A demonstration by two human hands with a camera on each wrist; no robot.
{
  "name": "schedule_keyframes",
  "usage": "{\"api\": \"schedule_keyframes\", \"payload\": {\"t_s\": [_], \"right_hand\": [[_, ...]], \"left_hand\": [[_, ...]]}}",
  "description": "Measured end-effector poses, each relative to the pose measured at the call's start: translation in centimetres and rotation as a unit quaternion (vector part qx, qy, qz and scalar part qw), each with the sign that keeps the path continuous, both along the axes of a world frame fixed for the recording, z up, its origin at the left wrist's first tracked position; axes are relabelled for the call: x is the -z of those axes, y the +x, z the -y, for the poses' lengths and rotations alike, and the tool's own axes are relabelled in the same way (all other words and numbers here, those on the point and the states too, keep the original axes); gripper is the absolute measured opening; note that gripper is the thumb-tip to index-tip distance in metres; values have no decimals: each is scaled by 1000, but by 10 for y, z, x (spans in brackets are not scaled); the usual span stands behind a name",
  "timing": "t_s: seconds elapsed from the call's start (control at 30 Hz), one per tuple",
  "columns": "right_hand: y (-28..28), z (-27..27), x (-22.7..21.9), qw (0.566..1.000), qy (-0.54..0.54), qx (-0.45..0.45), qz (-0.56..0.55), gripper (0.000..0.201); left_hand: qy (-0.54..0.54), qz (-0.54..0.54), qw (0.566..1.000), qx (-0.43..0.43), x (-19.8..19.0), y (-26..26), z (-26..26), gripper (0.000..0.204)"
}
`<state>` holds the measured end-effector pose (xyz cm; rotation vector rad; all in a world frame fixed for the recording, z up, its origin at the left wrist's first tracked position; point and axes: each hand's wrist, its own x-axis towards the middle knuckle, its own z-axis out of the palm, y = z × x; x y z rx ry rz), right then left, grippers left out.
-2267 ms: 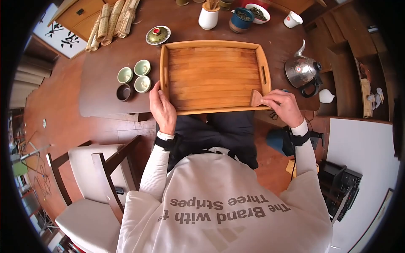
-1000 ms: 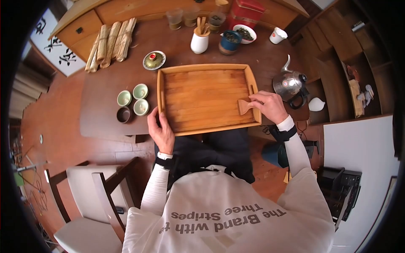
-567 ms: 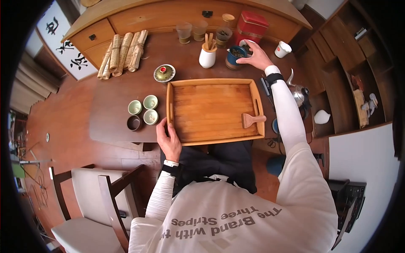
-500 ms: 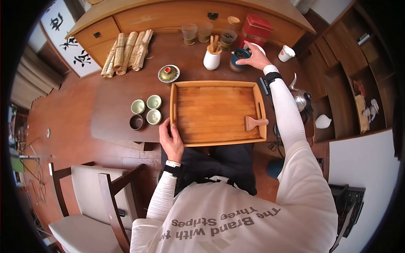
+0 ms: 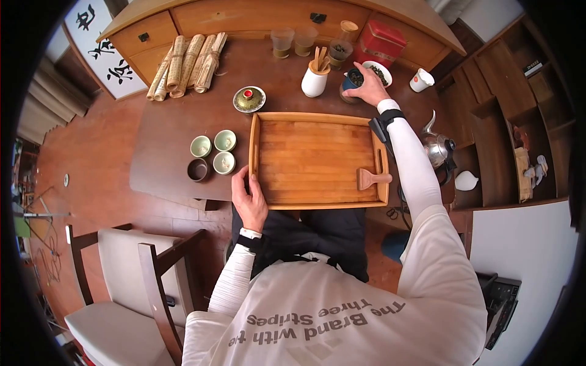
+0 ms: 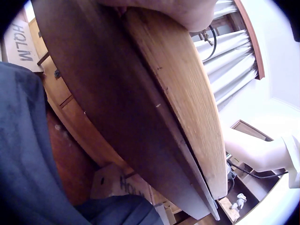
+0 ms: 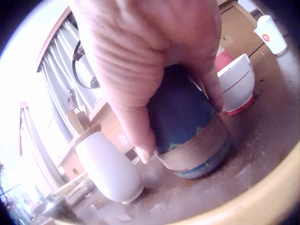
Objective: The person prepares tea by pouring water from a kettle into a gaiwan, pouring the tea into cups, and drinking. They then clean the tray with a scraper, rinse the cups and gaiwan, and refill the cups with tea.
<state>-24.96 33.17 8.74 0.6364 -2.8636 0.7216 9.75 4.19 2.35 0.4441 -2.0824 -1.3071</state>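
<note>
My right hand (image 5: 368, 88) grips a blue cup (image 5: 353, 79) with dark tea leaves in it, at the back right of the table. In the right wrist view, thumb and fingers go round the cup's blue upper part, above a brown band (image 7: 197, 145). The cup leans a little, its base close to the tabletop. My left hand (image 5: 250, 206) holds the left front corner of the wooden tray (image 5: 314, 158), with a fingertip at the rim. A brown brush-like tool (image 5: 371, 179) with a flared end lies across the tray's right rim.
A white bowl (image 5: 383, 74) of tea leaves and a white tool holder (image 5: 314, 84) flank the cup. Small cups (image 5: 224, 140) and a lidded bowl (image 5: 249, 99) stand left of the tray. A steel kettle (image 5: 436, 146) stands at right, below the right forearm.
My right hand has let go of the brush-like tool on the tray's right rim and reached to the blue cup, gripping it. My left hand stays at the tray. The view has tilted up.
</note>
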Motion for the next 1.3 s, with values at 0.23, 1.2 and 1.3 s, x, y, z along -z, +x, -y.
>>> {"api": "schedule_keyframes", "payload": {"t_s": [0.23,1.2,1.3], "right_hand": [[15,-1,11,998,-53,0,-34,107],[145,-46,-21,996,-44,-66,31,100],[143,-52,-17,995,-46,-79,26,105]], "left_hand": [[4,1,1000,-4,1,0,0,20],[-6,0,1000,6,7,0,1,24],[7,-19,1000,9,10,-1,1,24]]}}
